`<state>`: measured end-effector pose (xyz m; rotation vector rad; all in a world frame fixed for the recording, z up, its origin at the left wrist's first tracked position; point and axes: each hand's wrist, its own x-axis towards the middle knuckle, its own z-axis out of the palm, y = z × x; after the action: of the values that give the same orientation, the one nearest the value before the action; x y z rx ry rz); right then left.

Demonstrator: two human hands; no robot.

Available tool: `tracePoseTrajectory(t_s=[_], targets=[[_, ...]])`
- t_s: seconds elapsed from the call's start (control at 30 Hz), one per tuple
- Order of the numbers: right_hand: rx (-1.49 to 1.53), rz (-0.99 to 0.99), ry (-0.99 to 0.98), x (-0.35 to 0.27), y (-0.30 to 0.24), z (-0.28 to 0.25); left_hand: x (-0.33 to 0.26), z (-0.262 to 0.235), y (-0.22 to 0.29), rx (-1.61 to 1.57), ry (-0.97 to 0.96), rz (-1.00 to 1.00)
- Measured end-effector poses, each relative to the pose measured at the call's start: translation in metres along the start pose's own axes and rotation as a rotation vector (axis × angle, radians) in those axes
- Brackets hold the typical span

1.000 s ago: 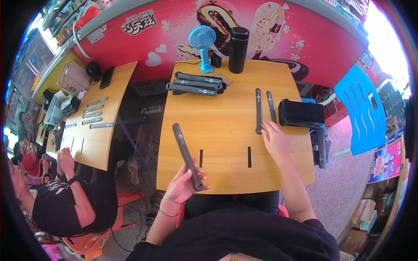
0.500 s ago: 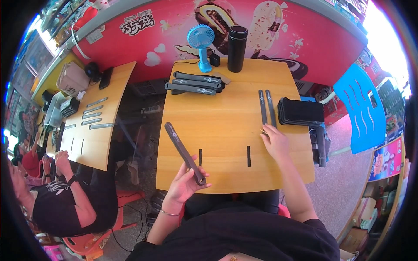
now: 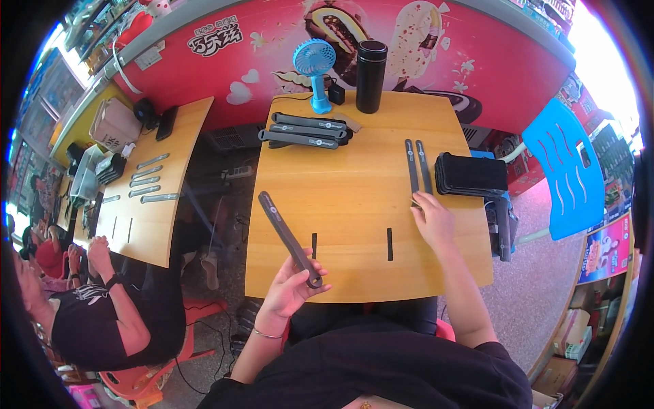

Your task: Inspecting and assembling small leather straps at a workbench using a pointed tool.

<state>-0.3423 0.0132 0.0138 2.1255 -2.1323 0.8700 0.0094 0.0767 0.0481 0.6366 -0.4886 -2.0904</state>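
Two dark strips (image 3: 417,165) now lie parallel at one o'clock, the right hand (image 3: 430,217) resting open at their near ends, while the left hand (image 3: 294,286) grips a long strap (image 3: 287,237) at seven o'clock, suggesting sorting proceeds.

We see a honey-yellow wooden table (image 3: 354,170) with two short black marks; on it lie dark grey strips (image 3: 417,165), a black stack (image 3: 471,174), a black flask (image 3: 371,67) and a light blue fan (image 3: 315,63). Behind the table runs a red banner (image 3: 272,41); right of it stands a bright blue chair (image 3: 562,170).
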Motion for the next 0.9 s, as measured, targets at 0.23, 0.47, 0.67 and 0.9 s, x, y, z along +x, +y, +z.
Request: tracePoseTrajectory(t_s=[0.23,0.47,0.67,0.9], targets=[[-0.011,0.116,0.054,-0.003,0.012,-0.001,0.003,-0.002,-0.002,-0.004,0.015,-0.001],[-0.090,0.116,0.025,-0.005,0.008,-0.005,0.004,-0.001,-0.002,0.003,0.027,-0.002],[-0.046,0.013,0.021,-0.003,-0.004,-0.003,0.005,-0.002,-0.003,0.008,0.032,0.017],[-0.052,0.032,-0.013,-0.007,-0.005,-0.001,0.007,0.004,-0.003,0.048,0.025,0.026]])
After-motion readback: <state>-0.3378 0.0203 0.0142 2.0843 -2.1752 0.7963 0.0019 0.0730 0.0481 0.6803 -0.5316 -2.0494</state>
